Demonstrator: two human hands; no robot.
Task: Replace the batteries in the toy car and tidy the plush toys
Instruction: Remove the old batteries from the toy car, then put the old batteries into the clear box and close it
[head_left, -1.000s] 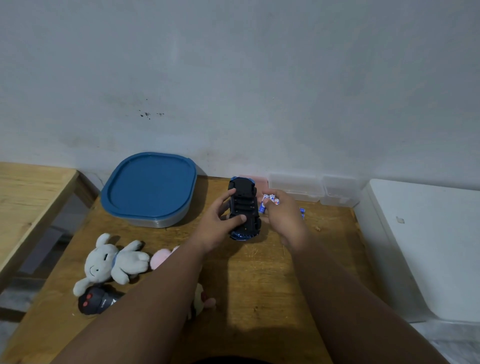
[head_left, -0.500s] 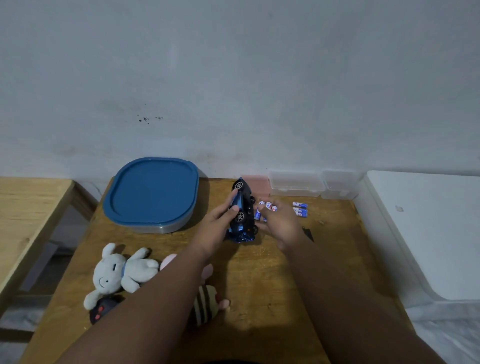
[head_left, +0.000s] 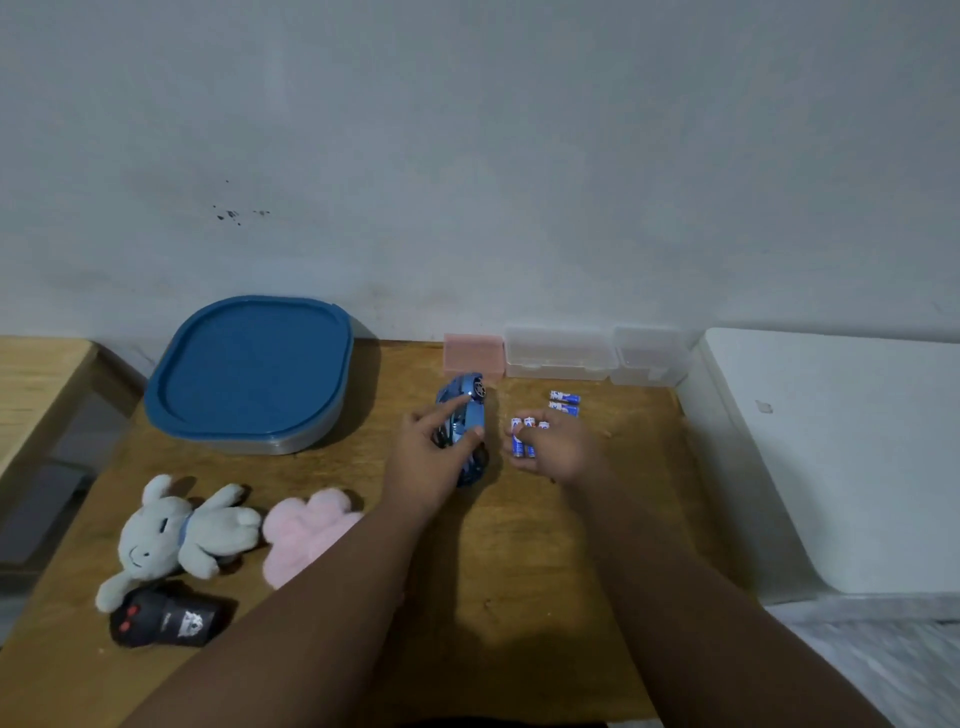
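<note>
Small blue plastic toy car (head_left: 464, 415) rolled off its back | L grip (head_left: 426, 460) wraps it | R grip (head_left: 556, 449) pinches blue-white cylindrical batts (head_left: 518, 441) | swap unclear, grey plush rabbit (head_left: 176, 535) untidied

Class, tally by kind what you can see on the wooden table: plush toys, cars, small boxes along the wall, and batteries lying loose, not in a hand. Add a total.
Plush toys: 2, grey plush, pink plush
Cars: 1, car
Small boxes: 3, pink box, clear box, clear box
Loose batteries: 2
Total: 8
</note>
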